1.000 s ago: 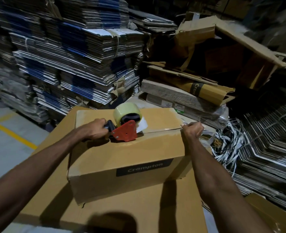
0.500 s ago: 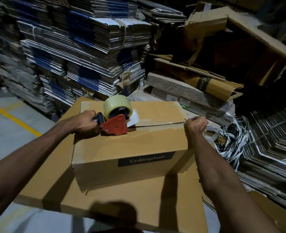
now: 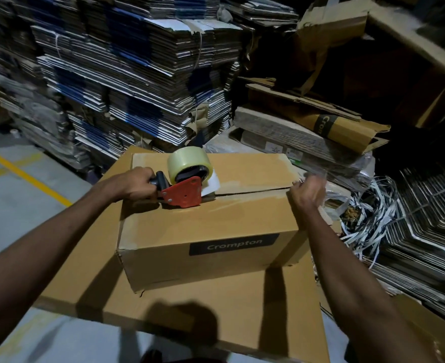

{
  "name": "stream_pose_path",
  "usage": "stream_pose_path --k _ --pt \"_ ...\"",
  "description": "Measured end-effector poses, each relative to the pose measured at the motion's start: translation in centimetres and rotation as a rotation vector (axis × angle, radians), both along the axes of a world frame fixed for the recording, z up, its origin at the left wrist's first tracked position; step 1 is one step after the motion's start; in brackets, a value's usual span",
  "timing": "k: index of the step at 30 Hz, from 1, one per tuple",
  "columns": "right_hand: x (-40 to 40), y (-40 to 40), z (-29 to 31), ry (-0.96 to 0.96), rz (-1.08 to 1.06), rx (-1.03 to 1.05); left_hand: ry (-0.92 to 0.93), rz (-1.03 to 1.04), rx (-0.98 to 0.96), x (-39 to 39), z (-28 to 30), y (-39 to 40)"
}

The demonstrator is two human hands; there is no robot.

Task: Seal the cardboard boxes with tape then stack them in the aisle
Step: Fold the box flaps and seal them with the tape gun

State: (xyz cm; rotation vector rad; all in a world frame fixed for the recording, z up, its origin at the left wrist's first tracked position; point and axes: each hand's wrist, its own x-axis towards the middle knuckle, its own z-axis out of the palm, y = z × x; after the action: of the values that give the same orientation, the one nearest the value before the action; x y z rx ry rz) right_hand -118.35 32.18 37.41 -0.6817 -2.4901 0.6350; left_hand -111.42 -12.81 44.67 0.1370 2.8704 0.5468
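Blurring hides the right hand [image 3: 306,191] at the box [image 3: 208,221] edge, grip unclear; left hand [image 3: 132,183] grips the dispenser [image 3: 183,191] on the seam.

A cardboard box [image 3: 205,226] labelled "Crompton" rests on a larger box [image 3: 216,310]. The left hand [image 3: 135,183] grips the black handle of a red tape dispenser [image 3: 183,191], which sits on the top seam and carries a roll of clear tape [image 3: 187,163]. The right hand [image 3: 306,191], blurred, is at the box's 3 o'clock top edge. Stacks of flattened cartons [image 3: 127,74] fill 10 to 12 o'clock; loose strapping [image 3: 368,218] lies at 3 o'clock.
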Motion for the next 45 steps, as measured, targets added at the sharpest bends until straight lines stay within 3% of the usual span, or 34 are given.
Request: stream_pose_path --k 6,12,20,28,45 --pt "2.0 -8.6 -0.4 -0.131 0.565 0.055 0.002 0.016 0.065 -0.2 -0.2 0.0" --pt "3.4 -15.7 -1.5 -0.113 0.915 0.035 0.006 -0.001 0.088 -0.2 -1.5 -1.0" --pt "4.4 -14.6 -3.3 -0.045 0.837 -0.012 0.014 0.001 0.133 -0.4 -1.9 -1.0" --pt "4.5 -14.0 -3.3 0.029 0.899 -0.037 -0.005 -0.068 0.158 -0.9 -1.8 -1.4" --pt "7.0 -16.0 -0.9 -0.051 0.776 0.02 -0.023 -0.16 0.155 -1.6 -1.2 -2.7"
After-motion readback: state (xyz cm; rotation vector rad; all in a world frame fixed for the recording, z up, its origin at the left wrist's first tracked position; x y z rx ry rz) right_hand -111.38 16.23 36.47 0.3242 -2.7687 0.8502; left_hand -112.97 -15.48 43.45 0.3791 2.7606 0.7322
